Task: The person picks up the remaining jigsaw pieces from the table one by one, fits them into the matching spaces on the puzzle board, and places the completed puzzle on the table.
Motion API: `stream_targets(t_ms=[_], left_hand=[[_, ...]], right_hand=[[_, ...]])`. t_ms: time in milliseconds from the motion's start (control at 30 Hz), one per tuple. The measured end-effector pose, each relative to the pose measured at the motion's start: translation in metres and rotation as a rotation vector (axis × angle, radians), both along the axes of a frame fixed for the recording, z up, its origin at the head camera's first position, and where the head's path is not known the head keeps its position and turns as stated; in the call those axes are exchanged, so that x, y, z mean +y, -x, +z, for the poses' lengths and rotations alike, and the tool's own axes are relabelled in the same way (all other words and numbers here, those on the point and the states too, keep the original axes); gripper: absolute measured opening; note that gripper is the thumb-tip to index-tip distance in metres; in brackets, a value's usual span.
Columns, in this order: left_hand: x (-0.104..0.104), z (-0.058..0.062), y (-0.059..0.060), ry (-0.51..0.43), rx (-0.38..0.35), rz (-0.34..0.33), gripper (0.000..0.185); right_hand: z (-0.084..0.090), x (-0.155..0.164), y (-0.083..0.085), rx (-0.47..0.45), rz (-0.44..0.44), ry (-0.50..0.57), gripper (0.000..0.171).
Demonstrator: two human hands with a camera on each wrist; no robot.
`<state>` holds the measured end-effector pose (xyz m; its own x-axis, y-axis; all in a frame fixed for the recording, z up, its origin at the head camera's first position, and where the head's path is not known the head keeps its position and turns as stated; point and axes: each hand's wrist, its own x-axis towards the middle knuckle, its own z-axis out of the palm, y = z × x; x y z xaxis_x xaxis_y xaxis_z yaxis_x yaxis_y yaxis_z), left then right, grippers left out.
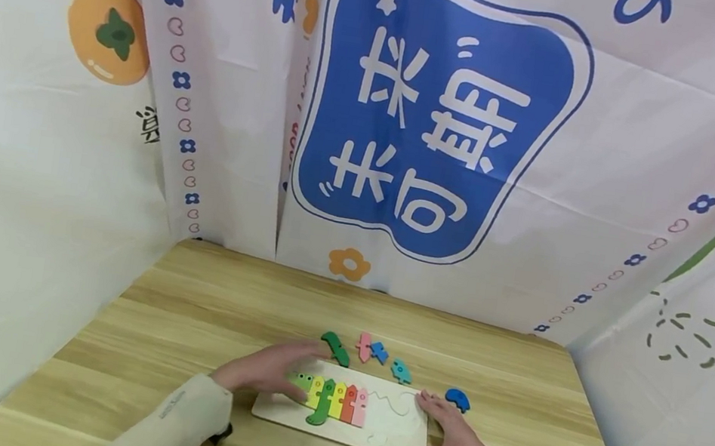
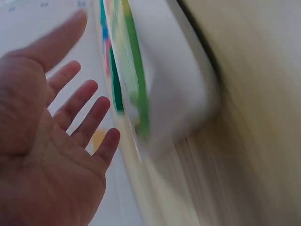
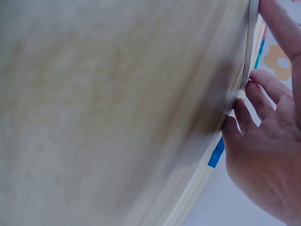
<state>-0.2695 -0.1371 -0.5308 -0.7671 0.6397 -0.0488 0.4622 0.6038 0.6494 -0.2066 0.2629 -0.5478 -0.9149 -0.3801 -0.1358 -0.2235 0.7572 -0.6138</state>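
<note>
A pale wooden puzzle board (image 1: 391, 441) lies on the table between both hands. Colored pieces fill its left part: a green crocodile head (image 1: 302, 381), then yellow, green, red and pink (image 1: 361, 409) segments. Bare outlines show on the right part. My left hand (image 1: 271, 367) is spread at the board's left end, overlapping the head piece; in the left wrist view its fingers stand apart, holding nothing. My right hand (image 1: 453, 441) spans the right edge, fingertips at the far corner and thumb at the near one. In the right wrist view its fingers (image 3: 258, 96) are loosely bent against the edge.
Loose pieces lie beyond the board: dark green (image 1: 336, 348), pink (image 1: 364, 346), blue (image 1: 379, 352) and teal (image 1: 401, 371). A dark blue piece (image 1: 458, 399) sits past the right hand. Printed white cloth (image 1: 241, 123) walls the wooden table (image 1: 195, 307) behind and at both sides.
</note>
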Motion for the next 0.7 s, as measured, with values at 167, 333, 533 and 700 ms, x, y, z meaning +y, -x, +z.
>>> stream_targets(t_ms=[167,333,533,700], left_hand=[[-0.043,-0.002,-0.008,0.048,-0.012,0.016,0.113],[-0.060,-0.006,-0.011,0.131,-0.018,-0.031,0.121],[-0.062,-0.012,-0.011,0.162,-0.001,-0.002,0.119],[-0.067,-0.018,-0.011,0.170,-0.016,0.017,0.119]], right_hand=[[0.000,0.002,0.000,0.010,0.009,-0.014,0.105],[0.004,0.003,0.000,0.007,-0.010,-0.016,0.105],[0.004,0.003,0.001,0.010,0.003,-0.018,0.105],[0.002,0.001,0.002,0.003,0.005,-0.016,0.105]])
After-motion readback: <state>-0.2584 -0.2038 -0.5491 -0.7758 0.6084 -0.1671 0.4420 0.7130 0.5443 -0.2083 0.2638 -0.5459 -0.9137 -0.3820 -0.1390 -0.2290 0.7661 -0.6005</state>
